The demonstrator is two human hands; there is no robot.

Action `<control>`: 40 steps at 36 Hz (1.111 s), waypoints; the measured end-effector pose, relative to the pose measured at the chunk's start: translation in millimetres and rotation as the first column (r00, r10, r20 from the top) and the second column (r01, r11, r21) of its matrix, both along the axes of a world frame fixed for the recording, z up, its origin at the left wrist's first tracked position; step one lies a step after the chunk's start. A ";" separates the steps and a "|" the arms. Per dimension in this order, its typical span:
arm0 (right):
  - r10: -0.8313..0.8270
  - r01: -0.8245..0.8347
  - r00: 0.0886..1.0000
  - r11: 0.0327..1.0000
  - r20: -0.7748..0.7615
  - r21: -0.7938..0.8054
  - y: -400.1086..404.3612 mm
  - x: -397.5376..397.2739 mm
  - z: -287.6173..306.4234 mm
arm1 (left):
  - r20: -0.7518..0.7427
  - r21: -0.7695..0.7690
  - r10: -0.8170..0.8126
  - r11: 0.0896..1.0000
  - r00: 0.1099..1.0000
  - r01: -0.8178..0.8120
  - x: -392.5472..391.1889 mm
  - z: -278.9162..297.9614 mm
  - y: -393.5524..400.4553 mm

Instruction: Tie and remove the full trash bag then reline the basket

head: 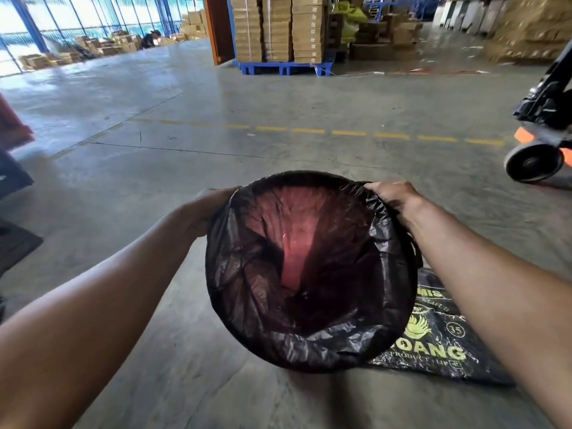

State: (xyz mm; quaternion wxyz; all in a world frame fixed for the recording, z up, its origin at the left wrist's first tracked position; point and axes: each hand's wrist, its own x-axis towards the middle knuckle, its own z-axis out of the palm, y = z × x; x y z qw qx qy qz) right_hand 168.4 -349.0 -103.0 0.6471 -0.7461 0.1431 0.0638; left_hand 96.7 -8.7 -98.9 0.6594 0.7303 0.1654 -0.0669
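Observation:
A round basket [297, 243] stands low in the middle of the head view, its red wall showing through a thin black liner bag [328, 345] folded over the rim. The liner looks empty inside. My left hand [210, 205] grips the liner-covered rim on the left side. My right hand [393, 196] pinches the liner at the rim's upper right. A flat black pack of bags with yellow print [439, 345] lies on the floor just right of the basket, partly hidden behind it.
Concrete warehouse floor [216, 103] with a dashed yellow line [340, 133] ahead. A pallet jack [544, 140] stands at the right. Stacked cartons on a blue pallet [278, 32] are far ahead. Dark objects [12, 181] sit at the left edge. A person [153, 37] sits far back left.

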 end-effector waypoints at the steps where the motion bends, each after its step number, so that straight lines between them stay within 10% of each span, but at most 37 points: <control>1: 0.065 -0.061 0.997 0.995 -0.041 0.076 -1.2 -0.9 -1.3 | -0.042 -0.062 -0.050 0.997 0.998 0.047 -1.1 -1.4 -0.2; 8: 0.265 -0.242 0.964 0.864 0.010 0.441 -19.7 -7.6 -30.1 | -0.024 -0.356 -0.073 0.933 0.997 0.059 -2.2 -24.3 18.2; 13: 0.048 -0.082 0.993 0.932 0.104 0.354 -12.8 -6.5 -46.8 | 0.141 -0.289 0.140 0.953 0.980 -0.095 -5.2 -47.4 38.5; 19: -0.015 0.044 0.974 0.991 0.227 -0.125 -8.8 -26.6 -61.4 | 0.169 -0.166 0.330 0.938 0.929 -0.303 -38.9 -72.2 36.9; 29: 0.107 -0.180 0.976 0.886 0.190 0.427 14.8 -108.2 -70.6 | 0.230 -0.364 0.118 0.931 0.966 -0.027 -88.6 -77.4 -19.5; 40: 0.108 -0.136 0.988 0.944 0.109 0.301 16.6 -114.0 -64.6 | 0.271 -0.316 0.133 0.948 0.953 -0.042 -87.6 -76.9 -26.5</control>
